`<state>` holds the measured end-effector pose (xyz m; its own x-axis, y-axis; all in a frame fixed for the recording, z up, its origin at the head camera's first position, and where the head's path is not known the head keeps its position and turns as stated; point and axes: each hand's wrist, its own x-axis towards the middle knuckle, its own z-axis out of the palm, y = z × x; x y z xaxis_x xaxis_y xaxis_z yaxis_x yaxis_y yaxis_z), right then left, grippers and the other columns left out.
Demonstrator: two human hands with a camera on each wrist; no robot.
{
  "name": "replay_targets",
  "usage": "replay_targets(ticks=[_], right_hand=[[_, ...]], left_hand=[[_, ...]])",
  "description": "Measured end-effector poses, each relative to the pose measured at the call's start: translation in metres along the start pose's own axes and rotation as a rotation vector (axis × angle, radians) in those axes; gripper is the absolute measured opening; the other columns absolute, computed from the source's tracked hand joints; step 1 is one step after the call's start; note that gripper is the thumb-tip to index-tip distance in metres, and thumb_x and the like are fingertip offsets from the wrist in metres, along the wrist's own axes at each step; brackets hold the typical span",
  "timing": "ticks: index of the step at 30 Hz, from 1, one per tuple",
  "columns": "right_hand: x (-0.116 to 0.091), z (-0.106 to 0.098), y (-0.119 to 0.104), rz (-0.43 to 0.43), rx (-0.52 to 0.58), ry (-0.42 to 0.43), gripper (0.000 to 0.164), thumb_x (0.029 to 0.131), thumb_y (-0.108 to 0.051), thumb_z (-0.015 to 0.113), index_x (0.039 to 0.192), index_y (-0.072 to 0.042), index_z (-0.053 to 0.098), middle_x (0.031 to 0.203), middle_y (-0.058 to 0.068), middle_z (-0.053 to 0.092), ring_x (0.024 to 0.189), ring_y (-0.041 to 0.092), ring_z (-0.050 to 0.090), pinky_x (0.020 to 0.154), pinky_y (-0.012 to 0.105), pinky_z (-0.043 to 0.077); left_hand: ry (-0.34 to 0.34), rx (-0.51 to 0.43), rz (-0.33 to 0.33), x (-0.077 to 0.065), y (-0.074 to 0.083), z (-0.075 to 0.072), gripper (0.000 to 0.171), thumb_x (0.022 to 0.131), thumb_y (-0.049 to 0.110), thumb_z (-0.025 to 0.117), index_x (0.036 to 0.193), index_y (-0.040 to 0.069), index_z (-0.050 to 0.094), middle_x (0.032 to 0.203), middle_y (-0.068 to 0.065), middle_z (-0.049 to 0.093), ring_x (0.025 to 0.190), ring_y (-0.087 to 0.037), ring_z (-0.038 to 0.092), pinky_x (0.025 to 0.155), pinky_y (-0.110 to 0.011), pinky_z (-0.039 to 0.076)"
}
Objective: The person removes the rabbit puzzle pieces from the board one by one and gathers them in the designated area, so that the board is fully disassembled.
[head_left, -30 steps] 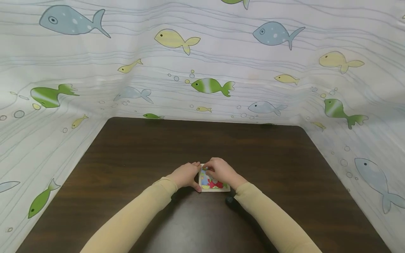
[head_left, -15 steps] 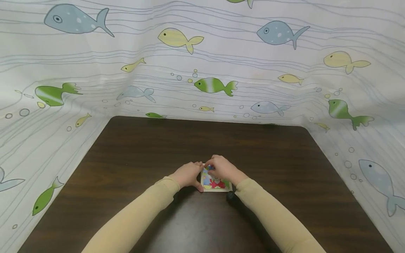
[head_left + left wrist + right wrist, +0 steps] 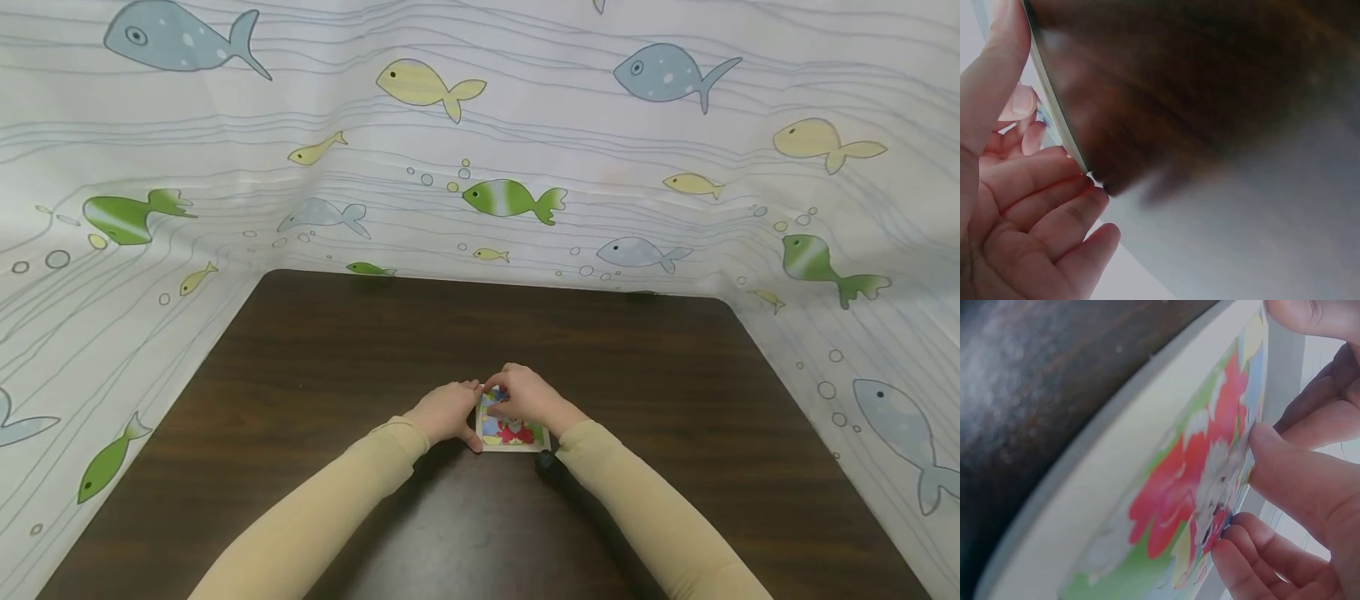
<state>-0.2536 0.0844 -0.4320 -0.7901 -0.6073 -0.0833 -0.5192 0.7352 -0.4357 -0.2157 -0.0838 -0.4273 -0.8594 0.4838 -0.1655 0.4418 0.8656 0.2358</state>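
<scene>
A small square picture puzzle (image 3: 514, 433) with a pale raised border lies on the table, seen in the head view. Its picture shows red, green, yellow and blue areas, large in the right wrist view. Along the puzzle's left edge, my left hand (image 3: 446, 412) holds the board, thumb at the near corner and fingers at the far one. My right hand (image 3: 528, 396) is over the far part of the board. Its thumb and curled fingers pinch what looks like a small puzzle piece, mostly hidden, with a blue bit showing at the fingertips in the right wrist view.
The dark wood table (image 3: 360, 333) reaches back to a white curtain (image 3: 420, 200) printed with fish, which also rises on both sides. A black object (image 3: 549, 468) lies under the right forearm, close to the board's near right corner.
The right hand has shifted slightly at the board's far side, and the green bit seen earlier at its fingertips has given way to blue. The left hand stays at the edge.
</scene>
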Motion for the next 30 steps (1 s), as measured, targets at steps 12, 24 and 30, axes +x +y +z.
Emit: replay_targets(ticks=[12, 24, 30], right_hand=[[0.003, 0.000, 0.002, 0.000, -0.020, -0.024, 0.036, 0.080, -0.019, 0.078, 0.113, -0.010, 0.068, 0.097, 0.003, 0.056, 0.076, 0.013, 0.049, 0.071, 0.027, 0.050], [0.009, 0.000, 0.003, -0.025, -0.089, -0.062, 0.037, 0.080, -0.022, 0.077, 0.114, -0.014, 0.067, 0.096, 0.002, 0.057, 0.080, 0.014, 0.049, 0.075, 0.029, 0.049], [0.012, -0.004, -0.002, -0.029, -0.166, -0.079, 0.032, 0.080, -0.017, 0.076, 0.111, -0.015, 0.068, 0.096, 0.001, 0.060, 0.082, 0.015, 0.051, 0.077, 0.029, 0.049]], left_hand=[[0.026, -0.045, 0.000, 0.001, -0.003, 0.003, 0.098, 0.062, 0.048, 0.084, 0.137, -0.003, 0.047, 0.142, -0.021, 0.045, 0.124, -0.033, 0.051, 0.100, -0.039, 0.045], [0.034, -0.048, 0.012, 0.000, -0.005, 0.005, 0.096, 0.062, 0.049, 0.083, 0.136, -0.002, 0.049, 0.141, -0.020, 0.047, 0.122, -0.034, 0.052, 0.099, -0.039, 0.046], [0.040, -0.058, 0.011, 0.000, -0.005, 0.005, 0.094, 0.061, 0.047, 0.084, 0.135, -0.001, 0.050, 0.140, -0.019, 0.048, 0.121, -0.033, 0.054, 0.099, -0.037, 0.046]])
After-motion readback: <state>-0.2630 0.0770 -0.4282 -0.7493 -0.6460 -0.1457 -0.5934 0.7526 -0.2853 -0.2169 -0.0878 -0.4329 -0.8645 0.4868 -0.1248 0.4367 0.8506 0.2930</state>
